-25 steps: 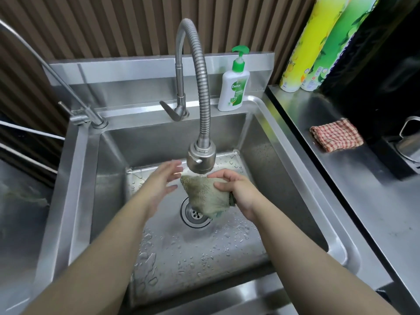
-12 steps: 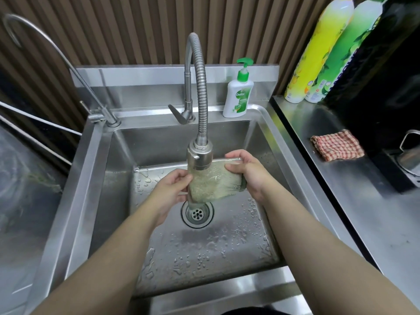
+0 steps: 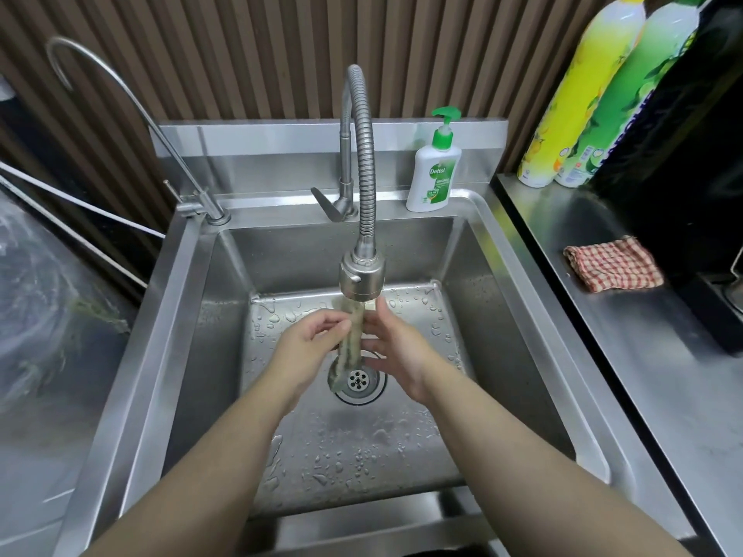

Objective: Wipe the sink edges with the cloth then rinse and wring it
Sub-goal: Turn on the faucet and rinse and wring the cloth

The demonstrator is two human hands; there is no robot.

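A wet, greenish-grey cloth (image 3: pixel 350 347) hangs as a narrow folded strip under the flexible faucet head (image 3: pixel 361 277), its lower end reaching the drain (image 3: pixel 359 380). My left hand (image 3: pixel 311 341) pinches its left side with fingers curled. Against its right side my right hand (image 3: pixel 396 347) presses, fingers nearly straight. Both hands are over the middle of the steel sink (image 3: pixel 534 327), whose floor is speckled with droplets. I cannot tell whether water is running.
A hand-soap pump bottle (image 3: pixel 434 174) stands on the sink's back ledge beside the faucet lever (image 3: pixel 327 205). A thin gooseneck tap (image 3: pixel 120 110) rises at the back left. On the right counter lie a red checked cloth (image 3: pixel 613 265) and two tall bottles (image 3: pixel 579 90).
The cloth was held spread flat under the faucet half a second ago; now it is folded into a narrow vertical strip between my two hands, which have come close together.
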